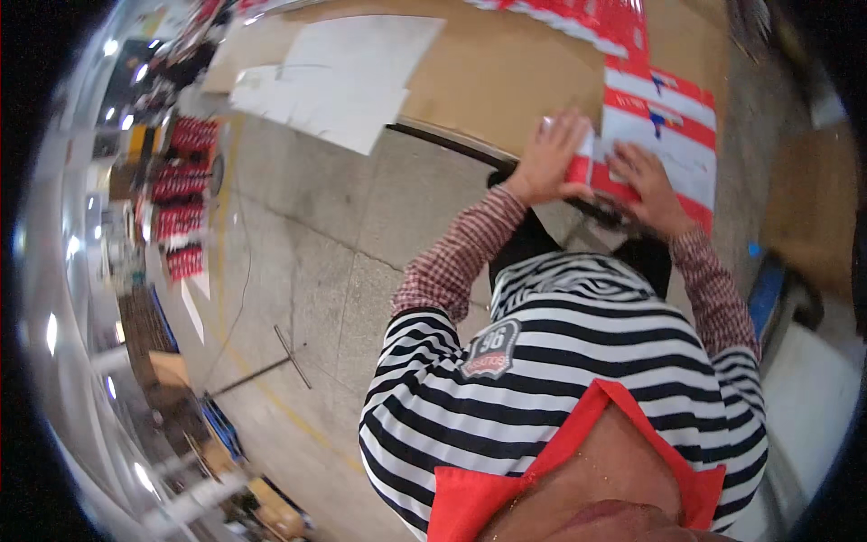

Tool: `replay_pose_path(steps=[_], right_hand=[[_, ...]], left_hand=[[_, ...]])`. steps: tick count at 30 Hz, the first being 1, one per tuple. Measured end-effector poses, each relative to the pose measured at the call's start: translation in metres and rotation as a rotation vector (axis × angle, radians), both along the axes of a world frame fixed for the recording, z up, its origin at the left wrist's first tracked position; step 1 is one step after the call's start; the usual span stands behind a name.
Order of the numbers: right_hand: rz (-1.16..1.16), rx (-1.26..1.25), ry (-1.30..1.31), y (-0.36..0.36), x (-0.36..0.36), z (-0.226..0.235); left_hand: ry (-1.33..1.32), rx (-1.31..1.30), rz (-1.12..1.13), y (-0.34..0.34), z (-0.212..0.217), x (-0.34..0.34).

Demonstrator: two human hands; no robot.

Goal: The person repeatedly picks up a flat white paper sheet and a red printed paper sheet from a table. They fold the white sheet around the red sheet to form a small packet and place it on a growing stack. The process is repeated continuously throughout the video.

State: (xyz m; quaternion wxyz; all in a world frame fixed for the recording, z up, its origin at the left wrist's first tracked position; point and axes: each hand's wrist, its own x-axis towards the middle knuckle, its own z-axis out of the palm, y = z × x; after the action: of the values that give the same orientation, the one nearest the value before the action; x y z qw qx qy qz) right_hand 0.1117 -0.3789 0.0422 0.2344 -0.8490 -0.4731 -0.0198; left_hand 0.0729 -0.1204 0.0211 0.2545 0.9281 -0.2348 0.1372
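At the table's near edge, my left hand (548, 163) grips the left side of a folded red-and-white printed card (582, 163), its fingers stretched across the top and its thumb along the near side. From the right, my right hand (650, 185) rests on the red part of the same card, its fingers slightly bent and apart. Beside and beyond that hand lie flat red-and-white printed sheets (682, 135) with small blue pictures, overlapping one another. My hands cover part of the card, so its full shape is hidden.
The brown tabletop (492, 81) carries white sheets (352, 68) at the left, jutting over its edge. Red packages (578, 18) lie in a row at the far side. On the floor stand red stacks (185, 199) and a thin metal stand (289, 357).
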Motion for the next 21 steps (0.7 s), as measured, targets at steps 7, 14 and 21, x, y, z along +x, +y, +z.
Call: replay_pose_path(steps=[7, 14, 21], right_hand=[[-0.079, 0.002, 0.039, -0.013, 0.002, -0.001], [-0.085, -0.063, -0.001, -0.013, -0.004, -0.009], [-0.085, -0.054, -0.010, -0.009, -0.008, -0.009]], left_hand=[[0.044, 0.242, 0.002, -0.016, -0.002, 0.013], [0.048, 0.380, 0.043, -0.025, -0.001, 0.008], [0.089, 0.425, 0.064, -0.032, 0.002, 0.005]])
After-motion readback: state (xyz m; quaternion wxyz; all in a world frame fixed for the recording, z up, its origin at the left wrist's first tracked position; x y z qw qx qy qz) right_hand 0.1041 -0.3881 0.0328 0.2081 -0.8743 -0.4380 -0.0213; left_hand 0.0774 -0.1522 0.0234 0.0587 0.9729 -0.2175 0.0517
